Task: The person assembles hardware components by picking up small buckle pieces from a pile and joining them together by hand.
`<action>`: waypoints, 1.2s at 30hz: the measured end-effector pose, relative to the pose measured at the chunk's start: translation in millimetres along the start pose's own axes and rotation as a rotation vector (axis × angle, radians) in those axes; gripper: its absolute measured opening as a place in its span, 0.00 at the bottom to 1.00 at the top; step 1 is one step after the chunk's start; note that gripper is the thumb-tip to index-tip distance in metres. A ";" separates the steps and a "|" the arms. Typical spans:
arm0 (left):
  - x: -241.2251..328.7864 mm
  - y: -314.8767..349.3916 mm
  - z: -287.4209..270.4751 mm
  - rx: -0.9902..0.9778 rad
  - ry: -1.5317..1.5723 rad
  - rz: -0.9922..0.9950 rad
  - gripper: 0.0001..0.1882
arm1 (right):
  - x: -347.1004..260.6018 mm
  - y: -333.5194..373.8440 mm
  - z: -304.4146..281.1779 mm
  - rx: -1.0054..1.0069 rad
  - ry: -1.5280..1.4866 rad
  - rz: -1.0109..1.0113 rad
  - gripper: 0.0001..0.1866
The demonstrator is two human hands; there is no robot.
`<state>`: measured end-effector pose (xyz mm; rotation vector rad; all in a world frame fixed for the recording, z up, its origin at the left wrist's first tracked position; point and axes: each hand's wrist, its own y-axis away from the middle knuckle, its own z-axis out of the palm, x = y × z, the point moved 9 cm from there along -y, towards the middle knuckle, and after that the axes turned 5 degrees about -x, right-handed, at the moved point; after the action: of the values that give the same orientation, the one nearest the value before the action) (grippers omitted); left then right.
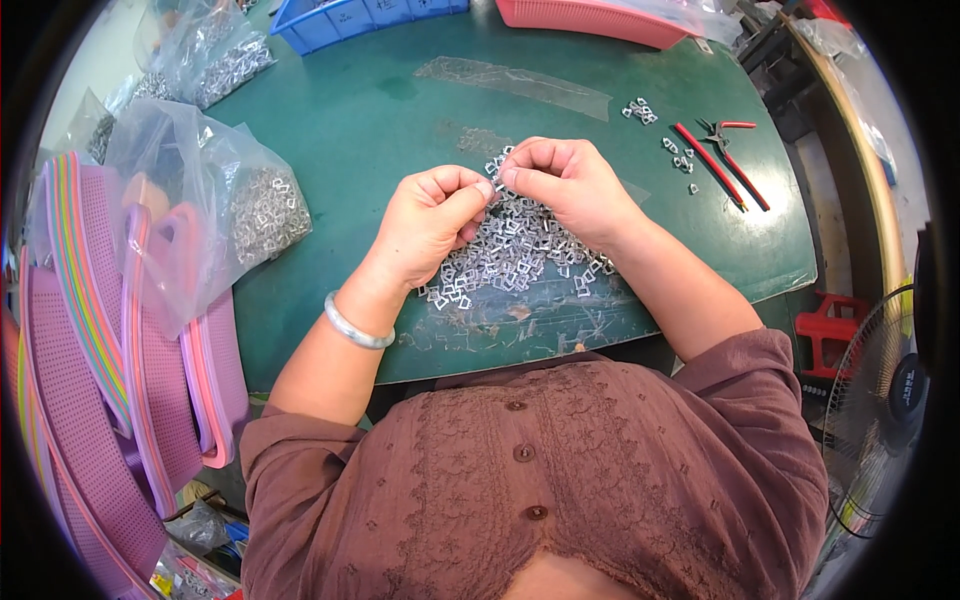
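A heap of small silvery metal buckle-like pieces [520, 243] is spread on the green table [350, 105] in front of me. Over its far left part, my left hand [437, 215] is closed in a pinch, thumb against the fingers. My right hand [565, 185] pinches just beside it, the fingertips of both almost meeting. Whatever lies between the fingertips is too small and covered to make out; it may be one of the metal pieces. A pale bangle [357, 327] circles my left wrist.
Right of the heap lie red-handled pliers [722, 145], a red pencil-like stick [710, 165] and a few loose pieces [640, 111]. A clear bag of metal parts [268, 205] and purple baskets [90, 330] crowd the left. Blue [365, 12] and pink [600, 20] trays stand at the back; a fan [865, 410] is at right.
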<state>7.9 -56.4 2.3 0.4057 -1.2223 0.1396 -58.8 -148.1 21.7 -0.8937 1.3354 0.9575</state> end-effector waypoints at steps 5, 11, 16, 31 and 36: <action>-0.7 -0.6 -0.9 0.003 0.011 -0.005 0.05 | 0.6 1.1 2.1 -0.033 -0.056 0.037 0.08; 1.0 -1.3 -2.6 0.004 0.048 0.014 0.05 | -2.4 1.5 0.3 -0.045 -0.016 0.007 0.09; 2.5 -1.1 -2.1 0.001 0.016 0.042 0.04 | -0.7 1.8 2.3 -0.071 0.025 0.038 0.08; 5.5 -0.2 -2.2 0.006 -0.003 0.071 0.04 | -2.8 2.9 2.4 -0.078 0.027 0.027 0.07; 10.6 1.0 -1.6 0.028 -0.066 0.124 0.05 | -2.2 3.2 4.4 -0.113 0.023 0.042 0.07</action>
<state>12.7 -56.1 12.0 0.3609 -1.3118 0.2514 -60.2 -142.9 24.1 -0.9678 1.3348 1.0666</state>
